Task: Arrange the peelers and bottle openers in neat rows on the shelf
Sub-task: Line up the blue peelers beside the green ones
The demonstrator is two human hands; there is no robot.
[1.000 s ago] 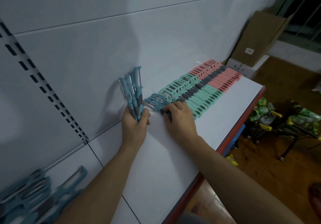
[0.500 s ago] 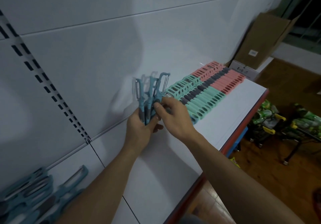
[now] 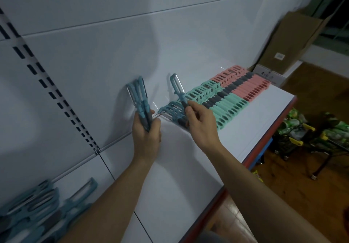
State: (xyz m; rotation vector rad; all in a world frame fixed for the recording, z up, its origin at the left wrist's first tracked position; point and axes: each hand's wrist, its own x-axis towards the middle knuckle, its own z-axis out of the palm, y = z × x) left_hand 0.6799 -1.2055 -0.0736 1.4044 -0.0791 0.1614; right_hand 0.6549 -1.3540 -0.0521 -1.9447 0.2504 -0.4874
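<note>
Left grip (image 3: 146,135): clasps blue peeler bunch (image 3: 140,99), upright.
Right grip (image 3: 200,123): pinches one peeler (image 3: 178,90) above rows (image 3: 232,99) near shelf (image 3: 188,167) back edge.

Shelf (image 3: 179,176) front free (peeler rows (image 3: 232,107) behind).

Left hand (image 3: 146,135) grips peeler bunch (image 3: 140,99) upright; right hand (image 3: 200,123) pinches single peeler (image 3: 178,90).
</note>
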